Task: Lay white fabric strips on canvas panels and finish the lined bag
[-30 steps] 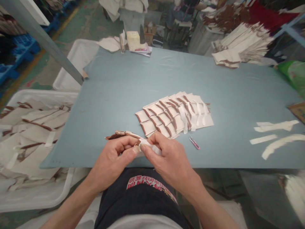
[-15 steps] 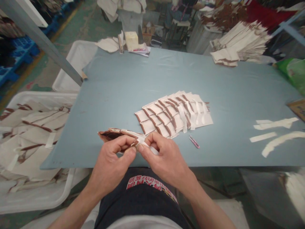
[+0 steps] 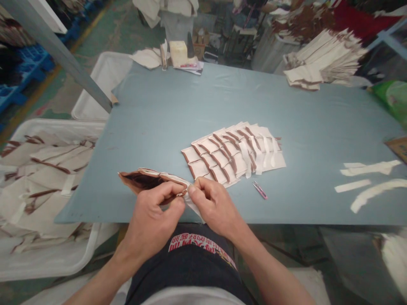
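Observation:
My left hand is closed on a bunch of cream fabric pieces with brown edging that sticks out to the left over the near edge of the blue table. My right hand pinches a white strip at the bunch's right end, fingertips touching those of the left. Just beyond the hands lies a fanned row of the same cream and brown pieces. A small pink snipper rests on the table to the right of my right hand.
A white bin full of cream and brown pieces stands at the left, a second white bin behind it. White strips lie at the right. Stacked pieces sit at the far right corner, papers and a box at the far edge.
The bunch has slid out to the left, showing more of its brown side. Both hands have drawn slightly closer to my body, still pinched together.

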A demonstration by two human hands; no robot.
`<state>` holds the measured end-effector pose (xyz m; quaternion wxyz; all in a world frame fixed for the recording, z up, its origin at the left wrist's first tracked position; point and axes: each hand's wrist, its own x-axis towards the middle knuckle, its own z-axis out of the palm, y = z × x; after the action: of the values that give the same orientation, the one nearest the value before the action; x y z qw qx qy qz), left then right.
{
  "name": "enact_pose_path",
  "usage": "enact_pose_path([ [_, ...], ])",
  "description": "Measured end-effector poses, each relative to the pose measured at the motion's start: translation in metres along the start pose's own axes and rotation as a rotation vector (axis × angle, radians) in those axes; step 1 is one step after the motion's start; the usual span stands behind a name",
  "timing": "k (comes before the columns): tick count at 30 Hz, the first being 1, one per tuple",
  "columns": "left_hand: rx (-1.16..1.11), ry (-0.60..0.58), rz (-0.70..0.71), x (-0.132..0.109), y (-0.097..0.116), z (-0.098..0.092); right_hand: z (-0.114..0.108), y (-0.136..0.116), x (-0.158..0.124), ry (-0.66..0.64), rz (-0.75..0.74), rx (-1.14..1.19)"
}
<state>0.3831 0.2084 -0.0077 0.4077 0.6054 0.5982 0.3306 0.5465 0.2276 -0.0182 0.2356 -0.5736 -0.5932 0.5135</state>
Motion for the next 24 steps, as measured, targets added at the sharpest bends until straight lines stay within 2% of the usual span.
enact_pose_path([
  [3, -0.118, -0.068, -0.098, 0.007, -0.004, -0.005, 0.002, -0.001, 0.002, -0.014, -0.002, -0.052],
  [6, -0.258, -0.146, -0.17, 0.012, -0.008, -0.013, 0.004, -0.003, 0.0, -0.053, -0.013, 0.014],
  [10, -0.442, -0.308, -0.189, 0.014, -0.015, -0.019, 0.006, -0.006, -0.004, -0.025, -0.026, 0.047],
  [12, -0.496, -0.343, -0.188, 0.014, -0.017, -0.019, 0.006, -0.007, -0.005, -0.018, -0.015, 0.036],
  [18, -0.34, -0.289, -0.133, 0.022, -0.013, -0.016, 0.005, -0.011, -0.004, -0.034, 0.019, -0.005],
  [24, -0.18, -0.205, 0.015, 0.028, -0.012, -0.023, -0.002, -0.014, -0.015, -0.098, 0.088, -0.075],
])
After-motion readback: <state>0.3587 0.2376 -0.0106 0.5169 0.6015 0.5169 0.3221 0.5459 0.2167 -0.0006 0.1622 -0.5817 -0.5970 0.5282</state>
